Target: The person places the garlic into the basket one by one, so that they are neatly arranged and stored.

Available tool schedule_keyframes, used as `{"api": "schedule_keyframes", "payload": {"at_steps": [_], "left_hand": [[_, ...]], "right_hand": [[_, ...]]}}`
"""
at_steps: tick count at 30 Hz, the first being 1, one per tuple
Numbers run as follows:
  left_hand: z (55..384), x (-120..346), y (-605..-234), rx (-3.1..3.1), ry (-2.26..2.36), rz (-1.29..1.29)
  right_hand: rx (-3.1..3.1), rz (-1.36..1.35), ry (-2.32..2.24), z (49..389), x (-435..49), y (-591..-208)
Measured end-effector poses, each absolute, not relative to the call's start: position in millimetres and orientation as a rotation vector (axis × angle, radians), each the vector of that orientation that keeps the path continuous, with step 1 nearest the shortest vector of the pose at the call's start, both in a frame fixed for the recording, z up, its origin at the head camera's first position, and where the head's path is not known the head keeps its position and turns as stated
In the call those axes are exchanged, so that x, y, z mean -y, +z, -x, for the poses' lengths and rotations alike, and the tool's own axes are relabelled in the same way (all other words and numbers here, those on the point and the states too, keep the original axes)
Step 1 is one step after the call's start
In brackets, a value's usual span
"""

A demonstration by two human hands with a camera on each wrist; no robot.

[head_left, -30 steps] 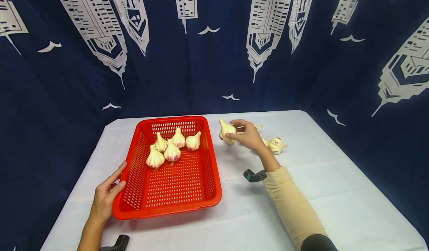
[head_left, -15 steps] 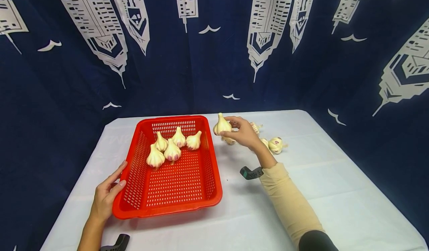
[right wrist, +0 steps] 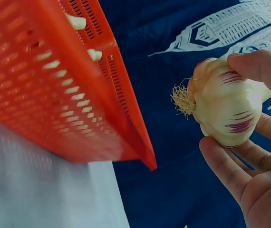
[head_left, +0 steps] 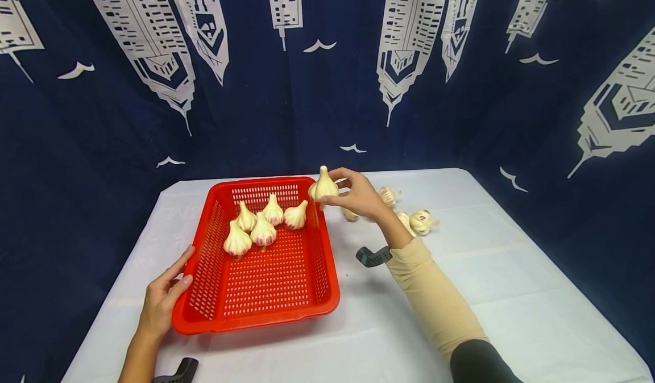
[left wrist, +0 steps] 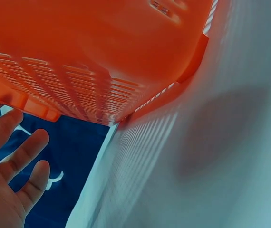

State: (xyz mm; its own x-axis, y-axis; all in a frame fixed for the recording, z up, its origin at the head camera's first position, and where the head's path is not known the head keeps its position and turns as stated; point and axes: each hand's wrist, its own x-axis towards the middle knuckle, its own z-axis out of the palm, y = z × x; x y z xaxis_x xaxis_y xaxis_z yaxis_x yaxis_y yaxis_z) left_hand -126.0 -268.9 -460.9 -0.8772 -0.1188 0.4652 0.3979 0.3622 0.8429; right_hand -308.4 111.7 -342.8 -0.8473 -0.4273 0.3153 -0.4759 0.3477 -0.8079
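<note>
My right hand (head_left: 358,194) pinches a garlic bulb (head_left: 323,187) between thumb and fingers, neck up, over the right rim of a red plastic basket (head_left: 332,283). In the right wrist view, the held garlic bulb (right wrist: 228,102) shows purple streaks and a tuft of dry roots, beside the perforated basket wall (right wrist: 26,80). Several garlic bulbs (head_left: 263,230) stand grouped in the back half of the basket. At its left side, my left hand (head_left: 162,300) touches the rim with thumb and forefinger. The other fingers (left wrist: 28,147) are spread and fairly straight in the left wrist view.
On the white-covered table (head_left: 512,292), more garlic bulbs (head_left: 421,222) lie right of the basket, some partly hidden behind my right hand and forearm. A dark blue cloth (head_left: 317,104) with white building prints hangs behind the table.
My right hand has carried the garlic bulb leftward and slightly up, from above the table to the basket's right rim. The bulb's neck is now more upright. My left hand and the basket stay put.
</note>
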Motion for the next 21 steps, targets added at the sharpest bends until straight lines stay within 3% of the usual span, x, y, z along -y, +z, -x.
{"api": "schedule_keyframes", "payload": {"at_steps": [21], "left_hand": [[124.6, 268.5, -460.4, 2.175, -1.503, 0.235]], "right_hand": [[2.518, -1.026, 1.644, 313.1, -51.9, -325.8]]}}
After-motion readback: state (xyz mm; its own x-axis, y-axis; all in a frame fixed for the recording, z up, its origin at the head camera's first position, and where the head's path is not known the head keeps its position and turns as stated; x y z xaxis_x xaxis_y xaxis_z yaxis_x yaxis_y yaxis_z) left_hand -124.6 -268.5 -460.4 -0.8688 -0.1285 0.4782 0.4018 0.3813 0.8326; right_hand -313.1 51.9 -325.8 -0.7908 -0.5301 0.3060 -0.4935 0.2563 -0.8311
